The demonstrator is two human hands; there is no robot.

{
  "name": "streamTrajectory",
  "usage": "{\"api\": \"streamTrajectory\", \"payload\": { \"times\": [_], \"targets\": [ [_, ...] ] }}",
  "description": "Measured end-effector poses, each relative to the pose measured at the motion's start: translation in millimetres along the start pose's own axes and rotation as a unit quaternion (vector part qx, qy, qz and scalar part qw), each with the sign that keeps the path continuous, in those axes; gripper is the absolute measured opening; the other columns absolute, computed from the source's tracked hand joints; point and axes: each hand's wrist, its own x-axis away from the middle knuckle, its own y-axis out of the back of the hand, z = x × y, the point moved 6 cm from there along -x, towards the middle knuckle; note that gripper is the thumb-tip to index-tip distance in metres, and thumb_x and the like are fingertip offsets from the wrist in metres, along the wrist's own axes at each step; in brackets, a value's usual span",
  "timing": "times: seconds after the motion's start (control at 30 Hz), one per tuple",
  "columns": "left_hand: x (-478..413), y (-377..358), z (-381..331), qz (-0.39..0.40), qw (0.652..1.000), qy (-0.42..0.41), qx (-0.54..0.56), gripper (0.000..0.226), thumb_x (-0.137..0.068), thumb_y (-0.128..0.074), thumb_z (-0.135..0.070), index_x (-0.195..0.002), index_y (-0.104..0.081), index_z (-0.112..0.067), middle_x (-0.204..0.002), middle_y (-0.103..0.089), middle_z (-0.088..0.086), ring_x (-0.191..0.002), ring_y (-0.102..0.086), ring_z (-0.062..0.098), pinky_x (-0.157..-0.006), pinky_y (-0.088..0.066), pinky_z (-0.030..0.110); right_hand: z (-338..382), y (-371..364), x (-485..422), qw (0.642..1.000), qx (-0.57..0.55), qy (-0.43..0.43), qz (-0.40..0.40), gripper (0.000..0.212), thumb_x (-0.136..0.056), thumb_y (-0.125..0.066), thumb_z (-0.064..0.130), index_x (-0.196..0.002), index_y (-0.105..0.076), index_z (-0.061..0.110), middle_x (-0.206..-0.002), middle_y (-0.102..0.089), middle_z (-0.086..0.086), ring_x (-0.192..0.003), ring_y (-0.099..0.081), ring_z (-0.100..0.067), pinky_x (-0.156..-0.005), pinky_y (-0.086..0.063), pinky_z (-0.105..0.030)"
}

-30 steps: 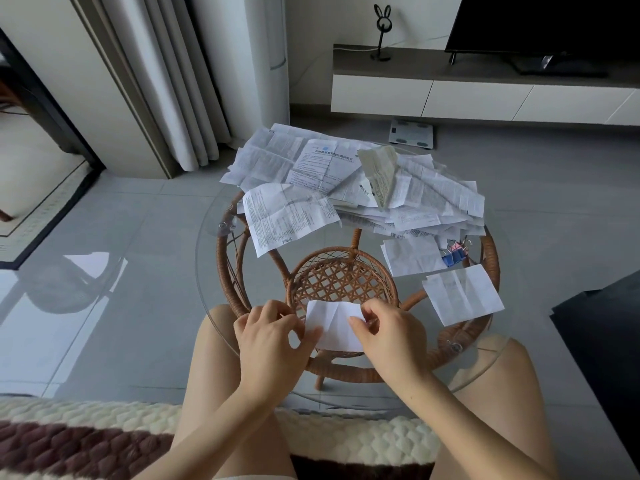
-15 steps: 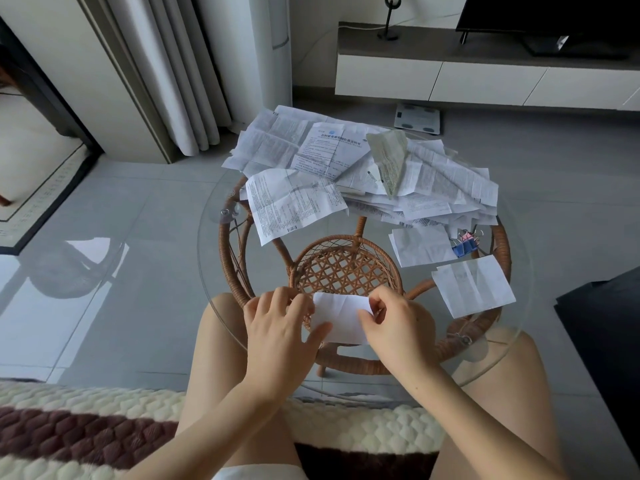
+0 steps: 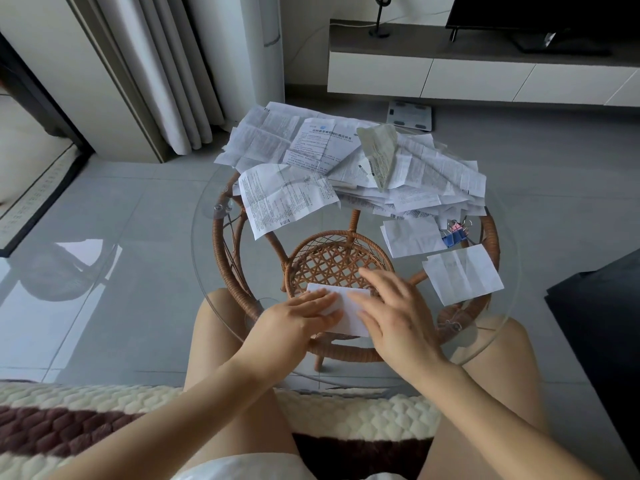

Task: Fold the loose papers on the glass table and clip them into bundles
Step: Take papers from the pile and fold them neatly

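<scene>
On glass table (image 3: 214, 271), both hands press folded paper (image 3: 341, 304).

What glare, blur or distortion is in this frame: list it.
Head view: daylight glares on the glossy floor tiles at left; the wide-angle lens tilts the curtain and TV cabinet; left hand and right hand, pressing the folded paper, look sharp.

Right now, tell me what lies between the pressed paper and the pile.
Head view: bare glass between paper and pile, with only the wicker base showing through.
</scene>
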Motion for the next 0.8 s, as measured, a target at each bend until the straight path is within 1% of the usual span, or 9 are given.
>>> {"api": "streamTrajectory", "payload": {
  "times": [0.07,0.13,0.23,0.3,0.37,0.43,0.53,0.67,0.8],
  "targets": [
    [-1.9,5.9,1.6,0.002,0.999,-0.041,0.002,0.029,-0.084,-0.053,-0.01,-0.102,-0.075,-0.016,-0.118,-0.067,0.004,-0.11,-0.064,0.026,-0.089,-0.055,0.038,1.0,-1.6,13.6,0.997,0.015,0.068,0.042,0.025,-0.087,-0.059,0.018,-0.107,-0.071,0.01,-0.123,-0.063,-0.008,-0.115,-0.056,-0.027,-0.097,-0.044,-0.045],
    [-6.9,12.0,1.7,0.002,0.997,-0.077,-0.025,0.031,-0.09,-0.047,-0.019,-0.094,-0.077,-0.013,-0.106,-0.072,0.003,-0.099,-0.067,0.026,-0.084,-0.055,0.034,1.5,-0.6,23.7,0.991,0.026,0.092,0.089,0.035,-0.09,-0.048,0.032,-0.107,-0.07,0.011,-0.124,-0.063,-0.006,-0.116,-0.056,-0.024,-0.102,-0.036,-0.044],
    [-8.4,14.3,-9.4,0.016,0.996,-0.078,-0.035,0.028,-0.086,-0.046,-0.014,-0.088,-0.075,-0.01,-0.096,-0.071,0.0,-0.084,-0.063,0.022,-0.072,-0.053,0.031,11.0,9.4,31.8,0.985,0.056,0.117,0.117,0.044,-0.09,-0.046,0.047,-0.102,-0.07,0.011,-0.115,-0.064,-0.007,-0.109,-0.056,-0.024,-0.102,-0.033,-0.044],
    [0.7,12.5,-15.7,0.032,0.999,-0.044,0.002,0.026,-0.083,-0.052,-0.017,-0.097,-0.072,-0.009,-0.106,-0.068,0.0,-0.094,-0.062,0.02,-0.077,-0.053,0.03,19.8,12.9,39.0,0.979,0.07,0.144,0.127,0.051,-0.088,-0.046,0.055,-0.097,-0.069,0.011,-0.106,-0.063,-0.005,-0.105,-0.055,-0.025,-0.102,-0.033,-0.044],
    [16.3,8.5,-21.4,0.063,0.997,-0.03,0.024,0.039,-0.083,-0.062,-0.035,-0.111,-0.068,-0.007,-0.121,-0.064,0.002,-0.115,-0.056,0.02,-0.098,-0.046,0.027,23.6,13.3,47.7,0.971,0.081,0.173,0.141,0.056,-0.083,-0.051,0.06,-0.099,-0.068,0.009,-0.108,-0.061,-0.006,-0.11,-0.052,-0.025,-0.105,-0.032,-0.046],
    [29.3,4.8,-26.1,0.09,0.995,-0.044,0.017,0.056,-0.08,-0.067,-0.047,-0.118,-0.064,-0.005,-0.131,-0.058,0.006,-0.128,-0.047,0.02,-0.112,-0.03,0.024,22.8,11.6,52.6,0.967,0.085,0.197,0.138,0.052,-0.076,-0.064,0.052,-0.1,-0.067,0.006,-0.114,-0.062,-0.01,-0.114,-0.052,-0.027,-0.107,-0.034,-0.047],
    [39.4,-0.3,-32.5,0.073,0.995,-0.063,0.008,0.045,-0.084,-0.064,-0.039,-0.111,-0.065,-0.003,-0.132,-0.058,0.01,-0.13,-0.043,0.021,-0.117,-0.02,0.026,29.4,11.4,60.5,0.97,0.042,0.227,0.076,0.012,-0.079,-0.065,0.014,-0.088,-0.066,0.006,-0.106,-0.065,-0.014,-0.099,-0.06,-0.029,-0.096,-0.047,-0.042],
    [41.9,0.2,-42.5,-0.004,0.997,-0.072,-0.015,0.022,-0.085,-0.059,-0.019,-0.095,-0.068,-0.002,-0.113,-0.066,0.01,-0.115,-0.053,0.021,-0.114,-0.027,0.036,41.0,18.6,71.2,0.977,0.014,0.212,-0.012,0.04,-0.096,-0.032,0.001,-0.082,-0.069,0.006,-0.086,-0.066,-0.009,-0.076,-0.061,-0.024,-0.071,-0.051,-0.033],
    [43.3,-1.3,-44.6,-0.046,0.997,-0.06,0.001,0.018,-0.087,-0.054,-0.01,-0.09,-0.07,-0.003,-0.104,-0.068,0.008,-0.106,-0.06,0.021,-0.108,-0.038,0.035,38.4,14.2,73.7,0.982,-0.027,0.186,-0.013,0.021,-0.088,-0.049,0.002,-0.093,-0.069,0.004,-0.088,-0.063,-0.006,-0.079,-0.056,-0.022,-0.075,-0.047,-0.032]
  ]
}}
